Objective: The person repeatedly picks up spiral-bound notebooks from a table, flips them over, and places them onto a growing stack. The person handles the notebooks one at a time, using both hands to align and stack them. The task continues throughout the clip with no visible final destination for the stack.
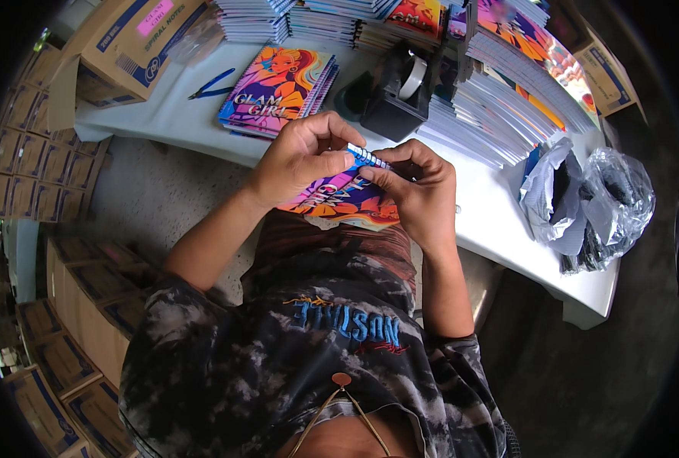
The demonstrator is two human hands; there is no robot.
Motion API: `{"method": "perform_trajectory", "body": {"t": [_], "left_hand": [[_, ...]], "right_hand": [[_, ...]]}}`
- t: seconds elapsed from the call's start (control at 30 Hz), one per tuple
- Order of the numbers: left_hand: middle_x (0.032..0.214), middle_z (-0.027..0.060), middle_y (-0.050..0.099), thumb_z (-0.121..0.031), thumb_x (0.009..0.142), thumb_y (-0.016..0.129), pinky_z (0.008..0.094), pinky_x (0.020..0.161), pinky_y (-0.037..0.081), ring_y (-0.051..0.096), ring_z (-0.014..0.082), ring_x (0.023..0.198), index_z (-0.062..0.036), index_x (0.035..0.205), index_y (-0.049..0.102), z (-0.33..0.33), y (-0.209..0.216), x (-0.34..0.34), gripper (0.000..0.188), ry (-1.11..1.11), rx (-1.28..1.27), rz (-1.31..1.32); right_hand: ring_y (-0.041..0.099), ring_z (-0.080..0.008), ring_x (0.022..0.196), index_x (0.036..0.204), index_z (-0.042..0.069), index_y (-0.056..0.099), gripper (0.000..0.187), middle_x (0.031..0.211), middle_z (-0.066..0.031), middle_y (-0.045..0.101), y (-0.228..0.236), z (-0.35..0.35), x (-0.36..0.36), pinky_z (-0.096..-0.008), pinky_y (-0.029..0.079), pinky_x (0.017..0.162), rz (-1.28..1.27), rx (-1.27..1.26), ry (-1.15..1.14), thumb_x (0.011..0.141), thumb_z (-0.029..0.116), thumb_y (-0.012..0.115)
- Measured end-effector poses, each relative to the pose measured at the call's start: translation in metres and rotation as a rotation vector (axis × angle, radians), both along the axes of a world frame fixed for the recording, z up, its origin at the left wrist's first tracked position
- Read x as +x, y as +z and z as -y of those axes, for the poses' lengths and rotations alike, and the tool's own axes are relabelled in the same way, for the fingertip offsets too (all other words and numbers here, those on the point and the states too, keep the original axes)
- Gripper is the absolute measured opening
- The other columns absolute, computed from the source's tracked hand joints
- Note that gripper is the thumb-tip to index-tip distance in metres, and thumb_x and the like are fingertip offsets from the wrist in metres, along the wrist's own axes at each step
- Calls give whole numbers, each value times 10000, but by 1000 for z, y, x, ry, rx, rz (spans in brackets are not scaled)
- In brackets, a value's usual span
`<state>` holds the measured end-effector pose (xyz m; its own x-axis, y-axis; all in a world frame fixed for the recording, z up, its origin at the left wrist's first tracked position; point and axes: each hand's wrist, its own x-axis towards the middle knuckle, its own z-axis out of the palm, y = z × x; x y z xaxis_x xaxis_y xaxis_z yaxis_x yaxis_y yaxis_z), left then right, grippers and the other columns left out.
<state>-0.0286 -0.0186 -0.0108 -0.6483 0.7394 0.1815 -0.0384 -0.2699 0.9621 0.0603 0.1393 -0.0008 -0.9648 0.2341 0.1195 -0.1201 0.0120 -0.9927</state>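
A spiral notebook (339, 200) with a bright orange, pink and purple illustrated cover rests against my lap, its bound edge tilted up. My left hand (301, 156) is closed on the left end of that edge, thumb and forefinger pinching beside the light-coloured coil (368, 157). At the other end of the coil, the thumb and fingers of my right hand (419, 187) are pinched together on the binding. The coil's right tip is hidden by my right fingers. Just beyond my left hand, a small stack of matching notebooks (278, 85) lies on the white table (173, 116).
Blue-handled cutting pliers (214, 85) lie left of the stack. A black tape dispenser (395, 99) stands to its right. Tall piles of notebooks or pages (486, 114) line the back. Clear plastic bags (618, 191) with black contents sit at right. Cardboard boxes (118, 57) stand at left.
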Motion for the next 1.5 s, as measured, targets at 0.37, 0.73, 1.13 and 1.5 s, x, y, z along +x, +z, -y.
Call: {"method": "perform_trajectory", "body": {"t": [0.37,0.73,1.13,1.5], "left_hand": [[810,29,551,-111,809,613,222,681,418,492,55,765,13,1014,532,9,18,15,253,51,-435,-593],[1117,157,511,-201,786,654,258,856,386,484,145,1010,29,1190,402,30,52,-39,529,974,-25,-592],[959,100,577,-155,794,551,376,819,412,518,299,941,-98,927,616,92,-94,-120,158,1162,-1160,-886],[996,103,564,-54,748,486,364,807,429,529,285,945,-133,951,603,79,-122,-121,247,1342,-800,-743]], "right_hand": [[572,-105,631,825,-38,625,185,744,-80,621,18,-10,17,-228,459,593,-135,234,-171,677,26,716],[476,-27,577,967,17,534,179,701,11,548,-3,1,-35,-173,410,497,-300,-333,-206,837,127,587],[598,-376,705,728,2,629,408,681,-222,598,-102,55,-145,-432,459,631,121,606,-52,780,405,592],[502,-203,458,754,13,587,158,579,-109,551,-47,16,-62,-277,383,452,-378,407,-325,782,163,630]]}}
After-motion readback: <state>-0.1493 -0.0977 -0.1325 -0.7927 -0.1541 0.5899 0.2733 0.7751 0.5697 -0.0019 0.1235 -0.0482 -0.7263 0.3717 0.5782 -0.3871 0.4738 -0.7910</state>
